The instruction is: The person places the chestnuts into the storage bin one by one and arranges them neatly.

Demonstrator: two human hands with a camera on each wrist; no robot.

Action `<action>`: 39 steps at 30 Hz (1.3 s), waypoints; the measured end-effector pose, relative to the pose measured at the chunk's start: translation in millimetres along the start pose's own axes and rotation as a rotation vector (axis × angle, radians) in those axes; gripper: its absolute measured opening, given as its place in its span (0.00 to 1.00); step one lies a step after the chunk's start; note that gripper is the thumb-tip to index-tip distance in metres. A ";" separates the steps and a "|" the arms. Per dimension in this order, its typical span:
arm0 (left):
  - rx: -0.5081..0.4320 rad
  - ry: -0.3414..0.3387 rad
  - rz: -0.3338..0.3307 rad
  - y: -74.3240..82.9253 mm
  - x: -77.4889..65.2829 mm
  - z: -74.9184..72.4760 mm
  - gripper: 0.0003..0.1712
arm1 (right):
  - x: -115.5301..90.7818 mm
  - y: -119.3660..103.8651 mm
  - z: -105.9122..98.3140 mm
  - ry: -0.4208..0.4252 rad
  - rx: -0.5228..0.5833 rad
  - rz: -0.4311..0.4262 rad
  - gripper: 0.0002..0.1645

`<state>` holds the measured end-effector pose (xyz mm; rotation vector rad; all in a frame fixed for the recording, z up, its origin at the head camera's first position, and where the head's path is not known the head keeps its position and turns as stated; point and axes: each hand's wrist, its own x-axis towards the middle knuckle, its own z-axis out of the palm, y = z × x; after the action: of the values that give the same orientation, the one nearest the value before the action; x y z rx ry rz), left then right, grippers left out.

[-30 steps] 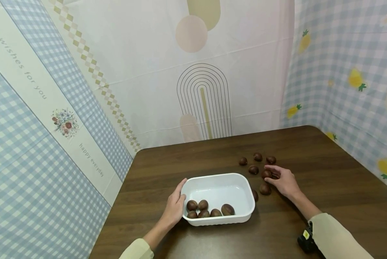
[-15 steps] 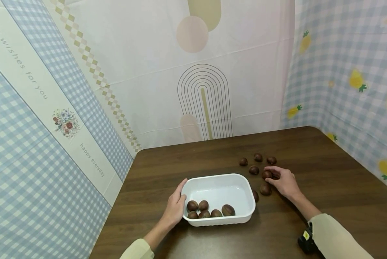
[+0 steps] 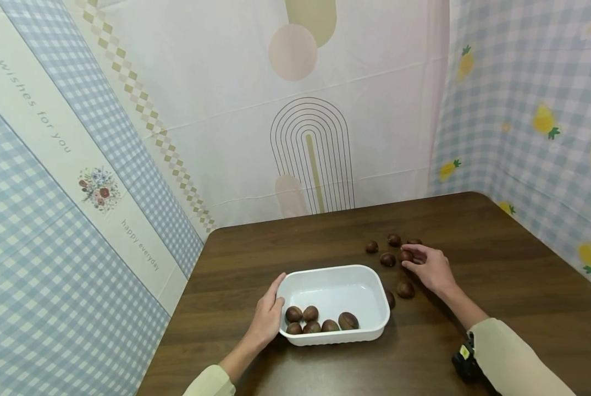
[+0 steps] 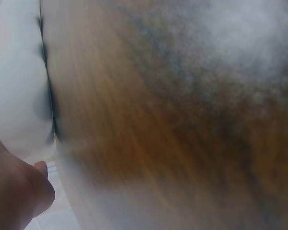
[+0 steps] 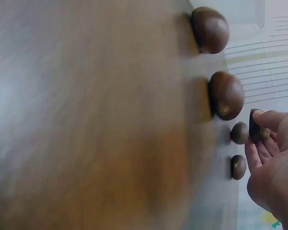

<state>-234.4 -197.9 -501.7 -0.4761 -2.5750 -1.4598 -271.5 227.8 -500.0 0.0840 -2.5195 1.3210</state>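
Observation:
My left hand (image 3: 267, 316) grips the left end of a white baking dish (image 3: 335, 335), thumb at the rim. Several brown chestnuts (image 3: 348, 321) lie along the near side inside it. My right hand (image 3: 434, 274) pinches a chestnut (image 3: 406, 256) between thumb and fingers, to the right of the dish; in the right wrist view this chestnut (image 5: 254, 127) is partly covered by the thumb. A loose chestnut (image 3: 406, 289) sits just nearer than that hand. In the left wrist view, only part of the left hand (image 4: 21, 194) shows beside the dish wall (image 4: 19, 81).
More chestnuts (image 3: 387, 259) lie scattered on the dark wooden table (image 3: 255, 247) beyond the dish's right side. One chestnut (image 3: 390, 299) is partly hidden behind the dish's right end. Patterned cloths (image 3: 216, 137) hang around the table's back and sides.
My right hand has moved slightly away from me and to the left, the pinched chestnut shifting with it. The left hand and the dish stay where they were.

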 end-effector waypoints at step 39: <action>-0.005 0.004 0.017 -1.3 2.5 2.0 0.34 | -8.4 -108.1 82.3 -0.207 0.289 -0.102 0.24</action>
<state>-237.1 -196.3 -503.1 -0.4936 -2.5582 -1.4605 -262.4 97.8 -460.4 0.4242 -2.4267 1.7016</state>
